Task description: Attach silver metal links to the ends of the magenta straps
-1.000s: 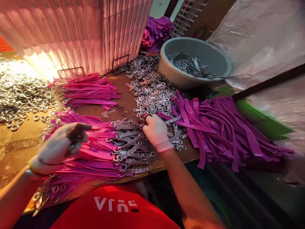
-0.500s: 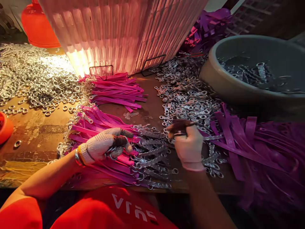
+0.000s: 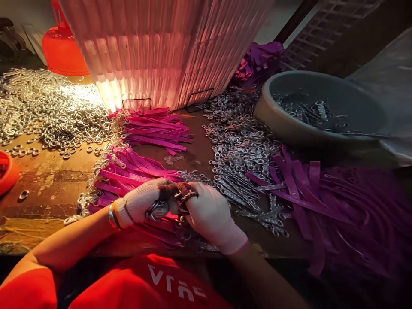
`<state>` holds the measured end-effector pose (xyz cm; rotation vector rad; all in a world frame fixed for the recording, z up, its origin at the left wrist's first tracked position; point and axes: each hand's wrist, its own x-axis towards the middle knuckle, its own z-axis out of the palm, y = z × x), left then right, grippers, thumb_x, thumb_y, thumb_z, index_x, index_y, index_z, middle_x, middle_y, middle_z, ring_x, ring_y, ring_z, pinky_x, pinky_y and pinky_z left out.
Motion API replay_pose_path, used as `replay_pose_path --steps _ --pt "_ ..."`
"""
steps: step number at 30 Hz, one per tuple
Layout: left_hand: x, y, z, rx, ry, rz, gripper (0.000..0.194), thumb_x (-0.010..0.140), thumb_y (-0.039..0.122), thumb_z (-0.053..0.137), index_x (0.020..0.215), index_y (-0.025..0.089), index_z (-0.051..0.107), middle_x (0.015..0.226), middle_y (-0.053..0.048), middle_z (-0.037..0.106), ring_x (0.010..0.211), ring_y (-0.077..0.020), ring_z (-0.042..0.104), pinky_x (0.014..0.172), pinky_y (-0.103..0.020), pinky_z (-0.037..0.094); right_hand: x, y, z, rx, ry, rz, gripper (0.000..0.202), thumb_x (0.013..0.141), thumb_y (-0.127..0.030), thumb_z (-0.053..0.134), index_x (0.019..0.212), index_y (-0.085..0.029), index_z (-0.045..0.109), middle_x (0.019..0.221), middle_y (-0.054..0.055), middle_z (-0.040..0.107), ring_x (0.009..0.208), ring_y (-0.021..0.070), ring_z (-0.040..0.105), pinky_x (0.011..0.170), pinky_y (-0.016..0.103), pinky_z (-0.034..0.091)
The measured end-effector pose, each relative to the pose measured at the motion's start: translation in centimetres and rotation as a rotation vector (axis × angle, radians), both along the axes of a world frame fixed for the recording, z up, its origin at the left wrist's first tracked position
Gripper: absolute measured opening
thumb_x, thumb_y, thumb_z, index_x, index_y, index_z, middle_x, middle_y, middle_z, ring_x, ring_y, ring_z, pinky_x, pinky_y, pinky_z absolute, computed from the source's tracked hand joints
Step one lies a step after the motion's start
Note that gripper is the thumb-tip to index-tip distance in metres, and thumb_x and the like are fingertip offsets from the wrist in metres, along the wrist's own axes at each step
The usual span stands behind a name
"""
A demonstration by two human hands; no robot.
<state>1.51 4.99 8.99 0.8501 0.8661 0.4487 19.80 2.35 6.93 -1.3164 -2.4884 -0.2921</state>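
My left hand [image 3: 140,201], in a white dotted glove with dark fingertip covers, is closed around shiny metal rings [image 3: 158,210]. My right hand [image 3: 210,210], gloved in white too, pinches with dark-covered fingertips right against the left ones. What the right fingers hold is hidden between the hands. Beneath and behind both hands lies a row of pink straps [image 3: 124,176] with silvery ring ends on the left. Braided metal pieces with looped ends [image 3: 230,184] lie in a heap just right of my right hand.
Loose metal rings [image 3: 72,118] are heaped at the left under an orange lamp [image 3: 64,51]. A ribbed translucent panel [image 3: 154,56] stands behind the straps. On the right are a grey basin [image 3: 267,101] and purple straps [image 3: 337,206]. An orange container [image 3: 11,171] sits at the left edge.
My right hand has moved left from the braided metal pieces to meet my left hand. The view has turned slightly to the right.
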Motion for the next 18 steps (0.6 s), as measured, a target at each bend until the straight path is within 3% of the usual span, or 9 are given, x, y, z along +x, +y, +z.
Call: replay_pose_path --steps 2,4,6,9,13,16,18 --pt "-0.4 -0.2 0.6 0.249 0.123 -0.026 0.027 0.086 0.042 0.058 0.083 0.015 0.056 0.062 0.0 0.06 0.04 -0.0055 0.04 0.037 -0.018 0.029 0.1 -0.2 0.8 -0.055 -0.057 -0.029 0.013 0.072 -0.013 0.057 0.082 -0.016 0.065 0.08 0.011 0.062 0.065 0.0197 0.048 0.059 0.033 0.03" --pt "-0.8 -0.3 1.1 0.503 0.239 -0.065 0.017 0.083 0.03 0.06 0.077 0.015 0.056 0.064 0.0 0.059 0.049 -0.0062 0.045 0.044 -0.017 0.034 0.2 -0.4 1.6 -0.136 -0.059 -0.023 0.013 0.066 -0.01 0.055 0.074 -0.017 0.062 0.073 0.008 0.061 0.061 0.018 0.048 0.057 0.033 0.027" --pt "-1.0 -0.5 1.4 0.64 0.313 -0.093 0.006 0.077 0.017 0.059 0.074 0.015 0.054 0.065 0.001 0.058 0.056 -0.0067 0.048 0.049 -0.016 0.036 0.2 -0.6 2.2 -0.222 -0.013 0.012 0.015 0.063 -0.009 0.052 0.072 -0.018 0.061 0.068 0.006 0.061 0.058 0.0167 0.049 0.056 0.031 0.027" --pt "-0.8 -0.8 1.6 0.474 0.274 -0.12 0.012 0.085 0.024 0.052 0.075 0.017 0.049 0.057 0.004 0.051 0.044 -0.006 0.043 0.041 -0.017 0.031 -0.2 -1.2 2.5 -0.296 0.111 -0.008 0.011 0.069 -0.014 0.051 0.073 -0.018 0.06 0.063 0.004 0.062 0.056 0.0156 0.051 0.055 0.03 0.027" --pt "0.2 -0.3 1.8 0.27 0.152 -0.03 0.033 0.094 0.042 0.045 0.069 0.019 0.043 0.049 0.006 0.043 0.035 -0.006 0.038 0.034 -0.018 0.03 -1.2 -1.8 1.5 -0.218 0.176 -0.239 0.009 0.069 -0.016 0.053 0.073 -0.017 0.061 0.067 0.007 0.065 0.056 0.0162 0.053 0.055 0.03 0.026" --pt "1.2 2.6 1.6 0.3 0.168 -0.078 0.025 0.092 0.031 0.044 0.07 0.018 0.047 0.05 0.006 0.044 0.034 -0.0054 0.037 0.035 -0.018 0.03 -1.1 -1.1 0.2 -0.306 0.377 -0.332 0.014 0.078 -0.017 0.049 0.073 -0.019 0.062 0.064 0.006 0.065 0.057 0.0166 0.054 0.054 0.029 0.03" --pt "2.2 6.2 0.8 0.494 0.3 -0.214 0.018 0.088 0.02 0.042 0.078 0.015 0.055 0.058 0.002 0.055 0.039 -0.0062 0.044 0.039 -0.018 0.035 -0.5 -0.2 -0.6 -0.356 0.602 -0.377 0.021 0.087 -0.021 0.044 0.079 -0.02 0.064 0.068 0.005 0.068 0.061 0.0178 0.057 0.057 0.028 0.036"
